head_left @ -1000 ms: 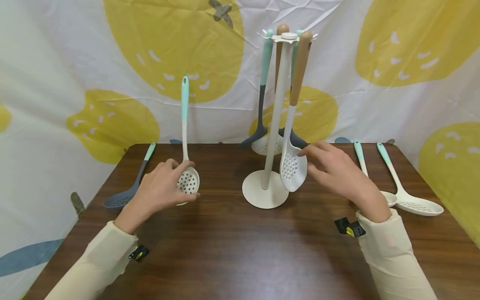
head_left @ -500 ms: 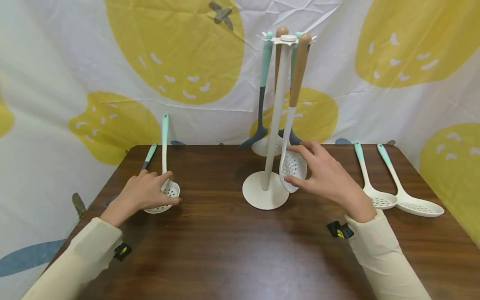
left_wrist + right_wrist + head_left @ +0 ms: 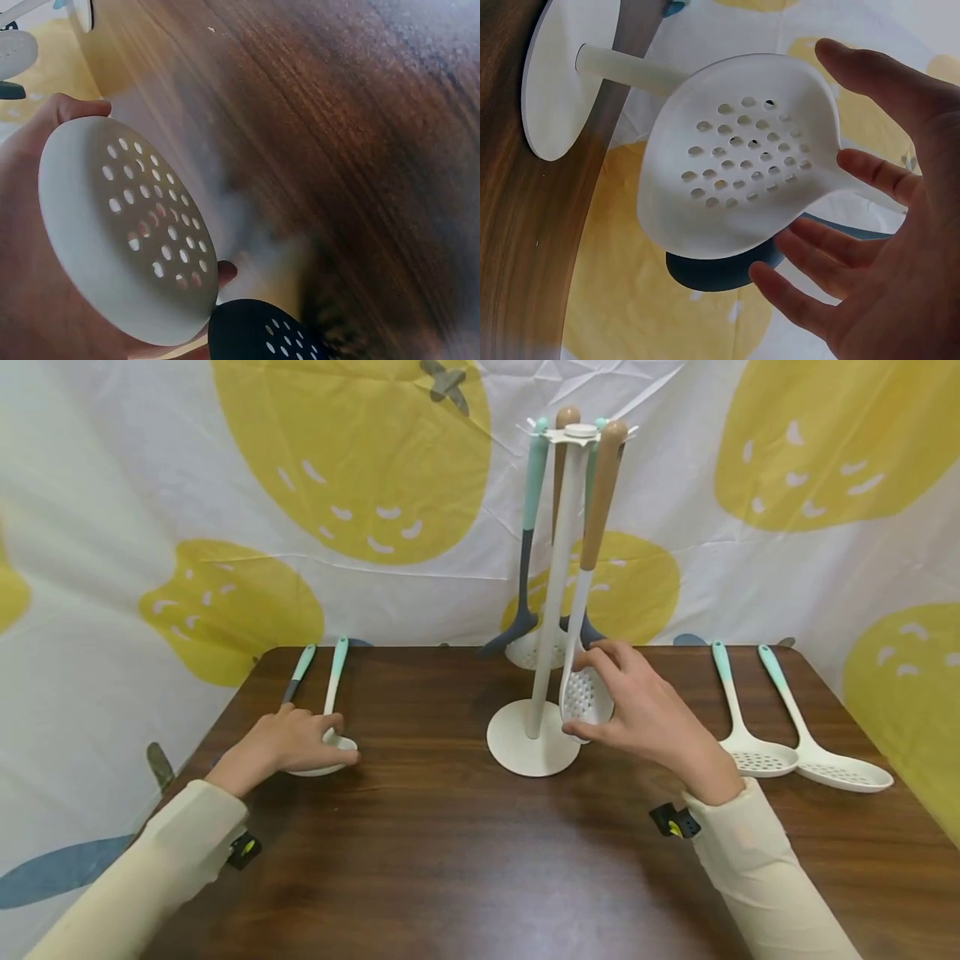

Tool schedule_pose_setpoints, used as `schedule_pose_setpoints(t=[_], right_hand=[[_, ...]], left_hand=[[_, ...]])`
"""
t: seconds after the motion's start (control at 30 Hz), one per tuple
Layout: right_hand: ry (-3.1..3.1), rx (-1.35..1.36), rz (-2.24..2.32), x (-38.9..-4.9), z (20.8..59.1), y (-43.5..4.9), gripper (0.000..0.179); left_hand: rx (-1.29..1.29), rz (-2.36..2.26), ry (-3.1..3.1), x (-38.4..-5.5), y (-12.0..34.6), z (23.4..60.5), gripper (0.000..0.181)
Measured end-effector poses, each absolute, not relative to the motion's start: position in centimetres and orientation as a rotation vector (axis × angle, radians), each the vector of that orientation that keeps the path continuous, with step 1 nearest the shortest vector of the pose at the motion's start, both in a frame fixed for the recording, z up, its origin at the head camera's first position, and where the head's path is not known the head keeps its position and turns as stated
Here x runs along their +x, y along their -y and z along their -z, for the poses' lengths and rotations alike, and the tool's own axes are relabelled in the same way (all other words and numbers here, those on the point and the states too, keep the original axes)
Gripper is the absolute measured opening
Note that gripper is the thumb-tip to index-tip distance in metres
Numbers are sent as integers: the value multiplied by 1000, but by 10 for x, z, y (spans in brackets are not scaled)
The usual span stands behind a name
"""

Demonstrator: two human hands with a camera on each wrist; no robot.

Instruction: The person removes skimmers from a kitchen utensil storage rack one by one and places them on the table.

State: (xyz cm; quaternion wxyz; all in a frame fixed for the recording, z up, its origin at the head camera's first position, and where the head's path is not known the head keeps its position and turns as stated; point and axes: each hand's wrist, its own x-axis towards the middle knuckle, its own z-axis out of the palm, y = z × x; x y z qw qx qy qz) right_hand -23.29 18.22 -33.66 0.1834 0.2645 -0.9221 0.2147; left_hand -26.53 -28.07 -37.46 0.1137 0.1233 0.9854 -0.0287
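Note:
On the left of the table, my left hand (image 3: 288, 739) holds a white skimmer (image 3: 332, 685) with a mint handle by its bowl. In the left wrist view, fingers and thumb reach round opposite edges of the skimmer's perforated bowl (image 3: 75, 217). A dark skimmer (image 3: 236, 334) lies right beside it. My right hand (image 3: 637, 714) is at a hanging white skimmer with a wooden handle (image 3: 602, 497). Its fingers are spread loosely, with one fingertip right at the neck of the bowl (image 3: 706, 163), and the thumb stands apart from the rim.
A white utensil stand (image 3: 553, 577) with a round base (image 3: 517, 752) stands mid-table, with several utensils hanging from its top. Two white slotted utensils, the nearer one (image 3: 761, 745) and the outer one (image 3: 843, 768), lie at the right. A lemon-print cloth (image 3: 420, 610) hangs behind the table.
The left hand has moved left and down with the mint-handled skimmer, whose handle has tipped from upright to low beside the dark one. The right hand has shifted left, farther over the hanging skimmer's bowl.

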Motion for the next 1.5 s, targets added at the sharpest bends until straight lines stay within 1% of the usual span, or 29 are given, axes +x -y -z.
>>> schedule_pose_setpoints(t=[0.1,0.37,0.63,0.73,0.9,1.1,1.23,1.33,1.5], right_hand=[[2606,762,-583,-232,337,-183,68],[2583,832,-526,-234,338,-183,73],[2590,830,-551,-233,339,-182,72],[2602,825,-562,-233,338,-181,75],[2584,833,-542,-234,339,-179,80],[2568,844,-517,-235,343,-179,75],[2561,832,-515,-235,345,-179,73],[2556,816,-518,-236,347,-178,72],[2533,826,-541,-236,348,-177,70]], left_hand=[[351,82,-2863,-267,280,374,73],[311,45,-2861,-266,275,374,77],[275,42,-2849,-265,271,377,76],[260,58,-2846,-266,270,380,78],[251,56,-2834,-265,270,380,85],[251,29,-2812,-263,269,380,105],[259,29,-2833,-261,267,380,111],[298,-7,-2894,-261,263,380,108],[470,-83,-3051,-260,253,380,97]])
